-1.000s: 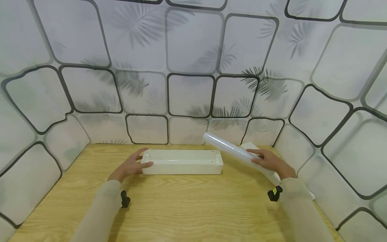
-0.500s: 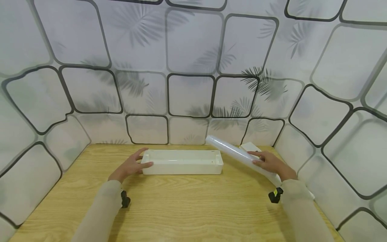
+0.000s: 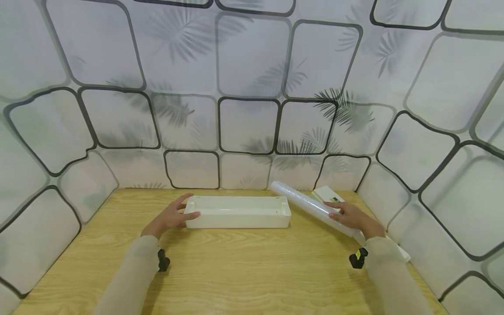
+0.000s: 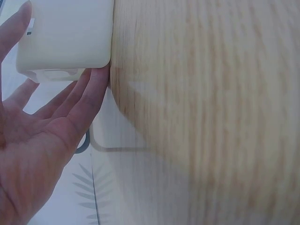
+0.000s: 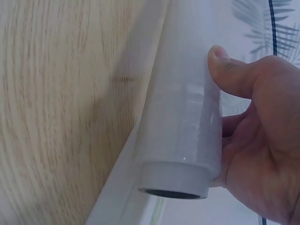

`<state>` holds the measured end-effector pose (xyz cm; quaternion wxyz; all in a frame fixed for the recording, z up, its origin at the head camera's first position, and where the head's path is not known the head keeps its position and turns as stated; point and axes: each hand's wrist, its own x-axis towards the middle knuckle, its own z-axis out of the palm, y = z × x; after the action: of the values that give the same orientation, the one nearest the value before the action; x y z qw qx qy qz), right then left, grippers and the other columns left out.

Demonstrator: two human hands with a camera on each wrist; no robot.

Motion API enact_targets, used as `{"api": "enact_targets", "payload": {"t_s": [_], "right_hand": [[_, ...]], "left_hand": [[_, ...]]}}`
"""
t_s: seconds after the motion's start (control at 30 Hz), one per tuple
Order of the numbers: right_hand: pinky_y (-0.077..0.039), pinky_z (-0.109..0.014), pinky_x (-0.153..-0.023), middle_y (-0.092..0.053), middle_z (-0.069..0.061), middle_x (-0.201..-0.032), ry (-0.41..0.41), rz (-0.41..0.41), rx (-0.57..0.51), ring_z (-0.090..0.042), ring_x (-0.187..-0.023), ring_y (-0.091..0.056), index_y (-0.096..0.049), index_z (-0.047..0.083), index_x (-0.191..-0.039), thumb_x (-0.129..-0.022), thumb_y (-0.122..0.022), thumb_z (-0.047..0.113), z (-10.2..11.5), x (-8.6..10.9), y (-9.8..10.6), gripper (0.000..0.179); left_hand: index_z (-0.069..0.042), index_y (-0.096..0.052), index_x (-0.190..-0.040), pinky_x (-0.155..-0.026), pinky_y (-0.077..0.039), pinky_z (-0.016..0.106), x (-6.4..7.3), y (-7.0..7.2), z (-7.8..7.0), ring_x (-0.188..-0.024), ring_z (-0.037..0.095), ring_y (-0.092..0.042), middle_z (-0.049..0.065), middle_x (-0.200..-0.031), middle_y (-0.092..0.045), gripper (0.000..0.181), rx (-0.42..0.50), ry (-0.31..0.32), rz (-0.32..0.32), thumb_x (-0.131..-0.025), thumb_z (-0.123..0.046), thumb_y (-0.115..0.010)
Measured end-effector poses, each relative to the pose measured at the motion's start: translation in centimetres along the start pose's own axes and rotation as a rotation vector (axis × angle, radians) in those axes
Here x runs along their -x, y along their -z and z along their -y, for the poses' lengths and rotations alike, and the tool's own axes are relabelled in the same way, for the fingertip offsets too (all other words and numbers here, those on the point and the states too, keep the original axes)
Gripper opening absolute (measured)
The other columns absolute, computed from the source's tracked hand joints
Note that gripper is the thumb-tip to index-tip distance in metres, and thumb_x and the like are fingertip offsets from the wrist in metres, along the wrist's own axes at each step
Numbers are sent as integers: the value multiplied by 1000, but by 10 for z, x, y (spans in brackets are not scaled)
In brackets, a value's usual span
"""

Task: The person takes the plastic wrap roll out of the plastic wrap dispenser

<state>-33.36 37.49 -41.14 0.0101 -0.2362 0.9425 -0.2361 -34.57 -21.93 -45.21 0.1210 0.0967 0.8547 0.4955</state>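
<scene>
A long white open-topped box (image 3: pixel 238 221) sits crosswise on the wooden table in the head view. My left hand (image 3: pixel 170 218) grips its left end, thumb on the front wall and fingers at the end and behind. In the left wrist view, fingertips reach round the edge of the box (image 4: pixel 70 42). On the right, my right hand (image 3: pixel 354 216) holds a roll of plastic wrap (image 3: pixel 305 203), tilted with its far end toward the back wall. The right wrist view shows the thumb along the side of the roll (image 5: pixel 180 112), and its hollow core end pointing toward the camera.
Beneath the roll, a long white piece with a green mark (image 3: pixel 326 192) lies slantwise along the right side of the table (image 3: pixel 252 271). Patterned cloth walls (image 3: pixel 248 127) stand behind the table and at both sides.
The roll of plastic wrap in my right hand has sunk lower and shifted slightly right, showing more of the white piece behind it. My left hand and the box have stayed put.
</scene>
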Motion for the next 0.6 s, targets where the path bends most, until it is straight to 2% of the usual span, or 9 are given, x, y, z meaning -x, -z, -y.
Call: {"api": "enact_targets", "payload": {"t_s": [0.07,0.17,0.27,0.33,0.4,0.43,0.5,0.53,0.6], "right_hand": [[-40,-25,-59,-72,-21,-96,19,0,3,0,-58,-40,-54,-7,-143,-104,-63,20,-3,0,-3,49],[-38,-25,-55,-68,-15,-78,93,-4,-26,2,-54,-34,-54,-9,-141,-105,-60,18,-8,0,-7,46],[-36,-24,-52,-54,2,-64,176,-11,-37,6,-52,-27,-54,-13,-139,-105,-59,16,-12,1,-11,45],[-35,-23,-52,-46,9,-63,180,-8,-26,7,-51,-25,-53,-13,-140,-106,-58,17,-14,1,-13,45],[-37,-26,-56,-46,6,-66,136,7,-23,2,-52,-29,-51,-12,-142,-106,-57,18,-13,2,-13,47],[-41,-29,-59,-55,-1,-71,110,13,-10,-2,-55,-37,-51,-11,-143,-106,-57,18,-12,2,-13,47],[-51,-41,-71,-69,-19,-96,60,29,19,-18,-69,-58,-50,-9,-144,-106,-57,20,-10,3,-12,49],[-54,-49,-78,-68,-28,-110,46,38,33,-29,-81,-65,-50,-10,-145,-106,-57,19,-8,2,-12,49],[-51,-61,-93,-59,-38,-135,24,53,56,-47,-107,-66,-49,-10,-145,-106,-57,20,-5,3,-13,50]], "left_hand": [[-14,-13,-167,-91,-58,43,0,0,1,-129,47,-59,39,-161,-25,97,-1,-1,0,-96,-40,-74],[-16,-14,-167,-90,-58,42,-1,-1,2,-126,44,-61,38,-161,-26,97,5,2,-5,-95,-41,-75],[-15,-14,-167,-89,-58,40,-1,0,2,-123,41,-63,39,-161,-27,97,1,1,-2,-95,-41,-75],[-15,-14,-166,-87,-58,39,-2,0,3,-120,39,-64,39,-161,-27,97,5,2,-2,-95,-41,-75],[-16,-15,-166,-86,-58,37,-2,0,3,-118,37,-65,38,-161,-27,97,11,2,-4,-95,-40,-75],[-15,-14,-166,-85,-58,37,-2,0,3,-117,36,-66,38,-161,-27,97,14,-1,-2,-95,-40,-75],[-15,-14,-167,-84,-58,37,-2,0,2,-115,36,-66,39,-161,-27,97,23,-5,0,-95,-39,-75],[-14,-14,-167,-84,-58,37,-2,0,2,-115,36,-66,39,-160,-27,97,21,-8,1,-95,-39,-75],[-13,-13,-167,-84,-58,38,-2,-1,2,-116,38,-66,40,-160,-27,97,21,-12,6,-96,-38,-74]]}}
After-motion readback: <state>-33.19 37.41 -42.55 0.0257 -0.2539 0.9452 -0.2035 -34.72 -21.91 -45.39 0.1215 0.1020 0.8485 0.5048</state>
